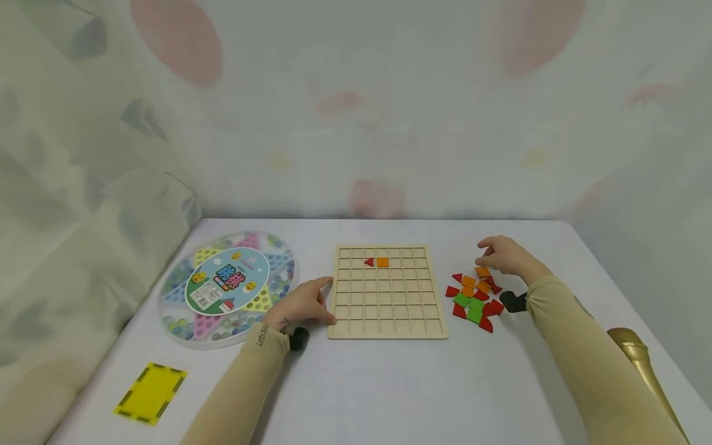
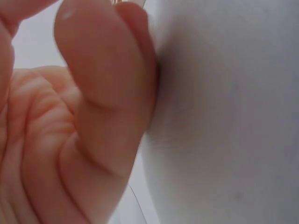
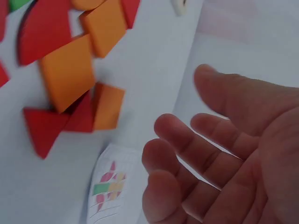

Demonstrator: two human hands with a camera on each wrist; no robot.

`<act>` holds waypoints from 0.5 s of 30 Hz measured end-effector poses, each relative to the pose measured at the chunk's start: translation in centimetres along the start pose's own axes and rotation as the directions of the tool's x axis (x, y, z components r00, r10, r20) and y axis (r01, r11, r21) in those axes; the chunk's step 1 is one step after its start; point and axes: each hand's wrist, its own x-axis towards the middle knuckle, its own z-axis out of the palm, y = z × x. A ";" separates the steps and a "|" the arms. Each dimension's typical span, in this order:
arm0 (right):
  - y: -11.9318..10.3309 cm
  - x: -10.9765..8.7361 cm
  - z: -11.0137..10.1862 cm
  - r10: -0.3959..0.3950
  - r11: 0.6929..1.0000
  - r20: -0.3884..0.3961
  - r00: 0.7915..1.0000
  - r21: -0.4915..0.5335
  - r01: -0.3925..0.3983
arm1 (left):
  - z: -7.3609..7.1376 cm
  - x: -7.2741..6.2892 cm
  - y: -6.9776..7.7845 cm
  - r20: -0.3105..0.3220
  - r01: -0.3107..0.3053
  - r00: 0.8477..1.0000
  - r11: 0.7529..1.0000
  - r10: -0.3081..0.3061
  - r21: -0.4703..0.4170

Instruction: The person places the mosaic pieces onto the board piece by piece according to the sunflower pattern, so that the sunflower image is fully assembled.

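A square wooden grid board [image 1: 387, 334] lies flat on the white table. A red triangle [image 1: 369, 262] and an orange square [image 1: 382, 262] sit side by side in its upper rows. My left hand [image 1: 300, 303] rests at the board's left edge, thumb and fingertips against the rim. To the right of the board lies a loose group of red, orange and green flat pieces [image 1: 475, 306]. Above the far end of that group hovers my right hand [image 1: 508, 255], its fingers loosely bent with nothing between them. In the right wrist view, a white sheet [image 3: 110, 186] with a printed coloured pattern lies beyond the pieces.
A round Chinese checkers set [image 1: 228, 287] in clear packaging lies left of the left hand. Nearer on the left is a yellow rectangle [image 1: 150, 394] with dark dashes along its border. A gold-coloured, microphone-like object [image 1: 631, 346] lies at the right edge, partly behind the right sleeve.
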 end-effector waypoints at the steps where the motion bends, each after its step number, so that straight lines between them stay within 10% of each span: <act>1: 0.3 -0.1 0.1 0.011 1.000 0.013 1.000 0.003 -0.011 | 0.0 0.0 -0.1 0.003 -0.001 1.000 1.000 0.001 -0.007; 15: 0.0 0.6 4.1 -0.025 0.983 0.003 1.000 -0.182 0.025 | 0.3 -0.1 -0.8 -0.005 0.022 1.000 0.994 -0.023 -0.106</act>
